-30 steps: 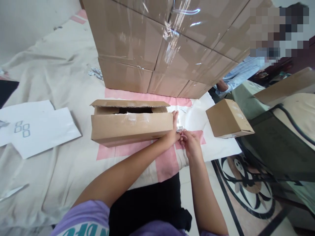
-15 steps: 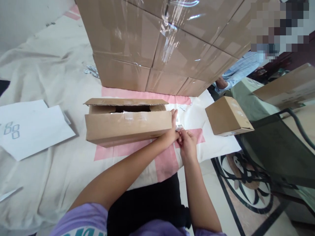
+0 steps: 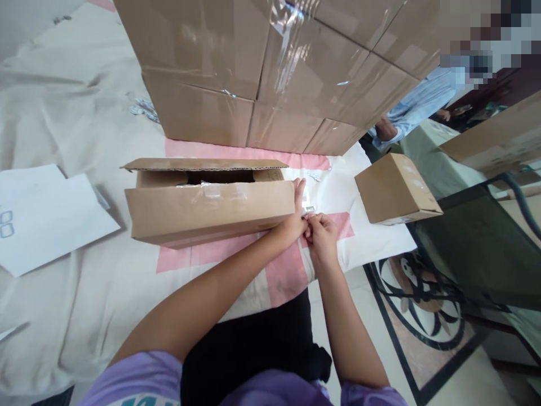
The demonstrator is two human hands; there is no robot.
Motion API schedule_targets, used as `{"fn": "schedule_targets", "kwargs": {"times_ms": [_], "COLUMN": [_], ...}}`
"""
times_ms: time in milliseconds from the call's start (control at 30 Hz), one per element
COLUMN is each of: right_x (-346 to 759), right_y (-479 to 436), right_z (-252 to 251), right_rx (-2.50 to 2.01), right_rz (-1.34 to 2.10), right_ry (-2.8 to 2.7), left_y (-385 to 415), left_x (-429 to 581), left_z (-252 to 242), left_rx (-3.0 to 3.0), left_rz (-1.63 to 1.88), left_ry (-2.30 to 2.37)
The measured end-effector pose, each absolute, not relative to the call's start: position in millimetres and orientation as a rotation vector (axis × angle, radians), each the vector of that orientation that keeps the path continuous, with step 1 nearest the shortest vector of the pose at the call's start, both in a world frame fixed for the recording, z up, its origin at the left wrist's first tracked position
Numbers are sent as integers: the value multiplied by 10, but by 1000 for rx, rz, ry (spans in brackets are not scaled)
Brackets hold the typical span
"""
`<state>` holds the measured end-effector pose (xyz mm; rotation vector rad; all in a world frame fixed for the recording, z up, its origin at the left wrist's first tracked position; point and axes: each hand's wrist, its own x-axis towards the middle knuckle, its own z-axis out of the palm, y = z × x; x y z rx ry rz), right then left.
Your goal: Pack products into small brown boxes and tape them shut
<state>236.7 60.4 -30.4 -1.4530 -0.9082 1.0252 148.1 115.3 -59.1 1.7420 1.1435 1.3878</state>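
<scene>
My left hand (image 3: pixel 295 220) rests against the right end of a long open cardboard box (image 3: pixel 203 211), one finger stretched up along the box end and the others pinched. My right hand (image 3: pixel 321 234) is closed beside it. Between both hands sits a small silvery item (image 3: pixel 308 211), too small to name. The box lies on a cream and pink cloth (image 3: pixel 105 282), with its far flap raised and its inside dark.
A wall of taped cartons (image 3: pixel 270 67) stands just behind the box. A small closed carton (image 3: pixel 395 189) lies to the right. White paper sheets (image 3: pixel 46 217) lie at left. Another person's sleeve (image 3: pixel 416 104) shows at right, near a dark chair (image 3: pixel 477 248).
The view has shifted a little, so the box and cartons sit lower left. Both hands stay together at the box's right end on the small item.
</scene>
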Motion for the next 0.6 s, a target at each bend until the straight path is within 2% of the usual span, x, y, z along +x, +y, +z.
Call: {"fn": "schedule_targets", "kwargs": {"times_ms": [100, 600], "right_x": [2375, 2480], "right_y": [612, 636], "right_z": [-300, -223], "right_rx": [-1398, -1388], "right_rz": [991, 1247], "right_ry": [-937, -903], "left_y": [1155, 1133], "left_x": [1484, 1485], "left_z": [-650, -705], "left_rx": [1774, 1836], "left_rz": [1373, 1372], "left_ry": [1149, 1162]}}
